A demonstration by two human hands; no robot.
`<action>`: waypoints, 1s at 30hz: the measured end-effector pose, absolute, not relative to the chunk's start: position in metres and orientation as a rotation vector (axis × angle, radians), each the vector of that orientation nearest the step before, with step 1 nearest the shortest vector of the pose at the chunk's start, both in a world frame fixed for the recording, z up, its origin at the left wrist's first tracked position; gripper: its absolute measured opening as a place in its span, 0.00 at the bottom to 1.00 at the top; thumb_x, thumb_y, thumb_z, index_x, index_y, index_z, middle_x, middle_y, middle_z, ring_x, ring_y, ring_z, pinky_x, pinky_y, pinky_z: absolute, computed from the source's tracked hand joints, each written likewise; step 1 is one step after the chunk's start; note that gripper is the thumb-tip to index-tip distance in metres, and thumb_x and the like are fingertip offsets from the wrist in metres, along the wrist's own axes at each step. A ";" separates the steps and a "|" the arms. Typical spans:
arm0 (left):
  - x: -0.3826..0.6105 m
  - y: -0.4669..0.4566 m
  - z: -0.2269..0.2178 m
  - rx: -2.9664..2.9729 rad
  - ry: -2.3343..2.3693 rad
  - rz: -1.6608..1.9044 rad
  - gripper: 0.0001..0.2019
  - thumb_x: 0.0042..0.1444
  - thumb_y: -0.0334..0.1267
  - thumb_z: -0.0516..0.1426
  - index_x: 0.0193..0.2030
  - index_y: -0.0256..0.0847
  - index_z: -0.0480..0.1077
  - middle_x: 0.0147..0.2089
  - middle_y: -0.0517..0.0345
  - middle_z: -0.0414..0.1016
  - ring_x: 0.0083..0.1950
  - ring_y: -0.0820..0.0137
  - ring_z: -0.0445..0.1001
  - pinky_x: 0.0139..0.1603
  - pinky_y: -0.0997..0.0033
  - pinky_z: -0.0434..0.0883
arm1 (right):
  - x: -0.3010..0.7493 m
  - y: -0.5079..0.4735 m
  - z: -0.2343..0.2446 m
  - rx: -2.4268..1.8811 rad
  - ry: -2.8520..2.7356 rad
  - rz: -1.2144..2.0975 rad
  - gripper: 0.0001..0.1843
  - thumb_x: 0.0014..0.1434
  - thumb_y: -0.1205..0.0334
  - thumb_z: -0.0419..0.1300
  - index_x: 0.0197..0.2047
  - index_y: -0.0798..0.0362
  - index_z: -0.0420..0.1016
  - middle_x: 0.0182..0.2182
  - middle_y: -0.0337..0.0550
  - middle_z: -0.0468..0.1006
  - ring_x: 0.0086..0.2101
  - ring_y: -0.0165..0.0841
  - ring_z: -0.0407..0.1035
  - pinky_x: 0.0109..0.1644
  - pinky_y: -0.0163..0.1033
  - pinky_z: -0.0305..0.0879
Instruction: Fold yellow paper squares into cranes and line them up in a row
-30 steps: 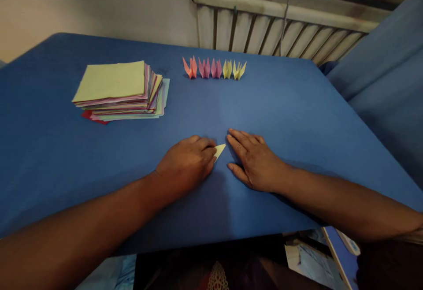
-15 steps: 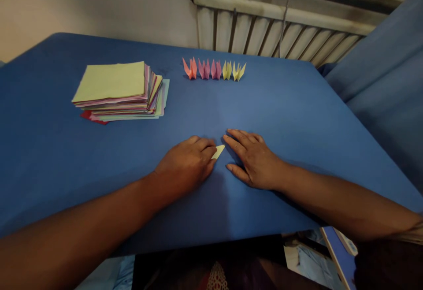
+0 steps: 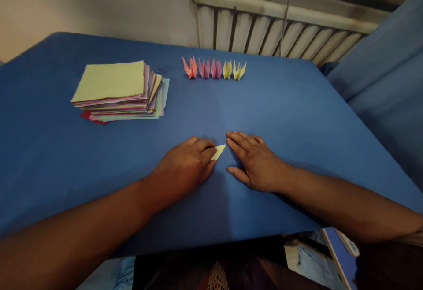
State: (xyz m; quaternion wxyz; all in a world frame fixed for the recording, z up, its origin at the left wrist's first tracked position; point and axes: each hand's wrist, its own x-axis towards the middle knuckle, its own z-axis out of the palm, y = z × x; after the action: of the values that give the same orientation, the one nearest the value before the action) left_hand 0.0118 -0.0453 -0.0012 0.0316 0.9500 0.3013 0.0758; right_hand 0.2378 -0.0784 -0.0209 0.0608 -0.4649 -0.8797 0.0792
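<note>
On the blue table (image 3: 297,118), my left hand (image 3: 185,166) lies palm down with its fingers curled over a small folded pale yellow paper (image 3: 218,151). Only the paper's pointed tip shows past the fingertips. My right hand (image 3: 256,160) rests flat just right of it, fingers stretched out and close together, with the index fingertip at the paper's tip. Nothing is in the right hand.
A stack of coloured paper squares (image 3: 115,89) sits at the back left. A row of several small folded paper figures (image 3: 214,68), orange, pink and yellow, stands at the back centre. A slatted radiator (image 3: 274,34) is behind the table, and blue fabric (image 3: 386,78) hangs at the right.
My right hand's fingers shifted slightly against the paper tip and back. The left hand and the paper have stayed in place.
</note>
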 end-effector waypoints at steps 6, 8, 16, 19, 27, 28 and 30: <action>0.011 -0.045 -0.001 2.944 0.911 0.223 0.14 0.66 0.35 0.50 0.51 0.35 0.73 0.50 0.47 0.75 0.48 0.61 0.71 0.51 0.59 0.71 | 0.239 -0.078 -0.021 -1.319 -2.676 0.231 0.33 0.67 0.48 0.50 0.70 0.55 0.55 0.70 0.59 0.53 0.66 0.50 0.50 0.64 0.60 0.53; 0.011 -0.045 -0.001 2.945 0.904 0.231 0.13 0.66 0.35 0.50 0.51 0.36 0.73 0.51 0.48 0.75 0.49 0.61 0.71 0.51 0.60 0.70 | 0.240 -0.078 -0.020 -1.302 -2.699 0.239 0.31 0.68 0.48 0.49 0.69 0.52 0.57 0.70 0.56 0.53 0.66 0.50 0.51 0.64 0.60 0.53; 0.008 -0.044 -0.003 2.954 0.895 0.227 0.14 0.66 0.36 0.50 0.51 0.36 0.73 0.52 0.48 0.75 0.48 0.61 0.72 0.50 0.60 0.71 | 0.240 -0.078 -0.022 -1.388 -2.658 0.217 0.37 0.67 0.46 0.48 0.69 0.63 0.54 0.68 0.62 0.55 0.67 0.49 0.50 0.66 0.58 0.51; 0.009 -0.045 -0.002 2.964 0.895 0.239 0.14 0.66 0.35 0.50 0.51 0.36 0.73 0.51 0.47 0.75 0.49 0.61 0.72 0.50 0.60 0.71 | 0.240 -0.078 -0.023 -1.359 -2.679 0.217 0.35 0.67 0.46 0.49 0.71 0.54 0.52 0.70 0.59 0.52 0.67 0.51 0.49 0.65 0.59 0.51; 0.010 -0.046 0.003 2.928 0.924 0.219 0.13 0.65 0.34 0.51 0.52 0.36 0.73 0.52 0.49 0.75 0.48 0.62 0.72 0.49 0.60 0.71 | 0.240 -0.077 -0.021 -1.423 -2.672 0.204 0.37 0.66 0.42 0.48 0.69 0.59 0.56 0.68 0.59 0.56 0.66 0.50 0.50 0.66 0.57 0.50; 0.010 -0.046 0.003 2.926 0.927 0.218 0.14 0.65 0.34 0.51 0.51 0.36 0.73 0.52 0.49 0.75 0.47 0.62 0.72 0.49 0.61 0.71 | 0.240 -0.077 -0.022 -1.428 -2.662 0.202 0.39 0.66 0.41 0.48 0.70 0.60 0.55 0.68 0.61 0.56 0.66 0.50 0.50 0.66 0.57 0.50; 0.010 -0.046 0.003 2.929 0.926 0.218 0.14 0.65 0.35 0.51 0.51 0.36 0.74 0.51 0.49 0.76 0.48 0.61 0.72 0.49 0.60 0.71 | 0.240 -0.076 -0.023 -1.413 -2.661 0.202 0.38 0.66 0.41 0.48 0.71 0.58 0.53 0.69 0.60 0.54 0.66 0.51 0.50 0.65 0.58 0.50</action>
State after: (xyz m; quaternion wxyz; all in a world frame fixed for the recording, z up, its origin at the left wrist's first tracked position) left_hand 0.0099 -0.0461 0.0026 0.0312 0.9507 0.3005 0.0707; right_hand 0.2400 -0.0765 -0.0229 0.0608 -0.4670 -0.8796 0.0669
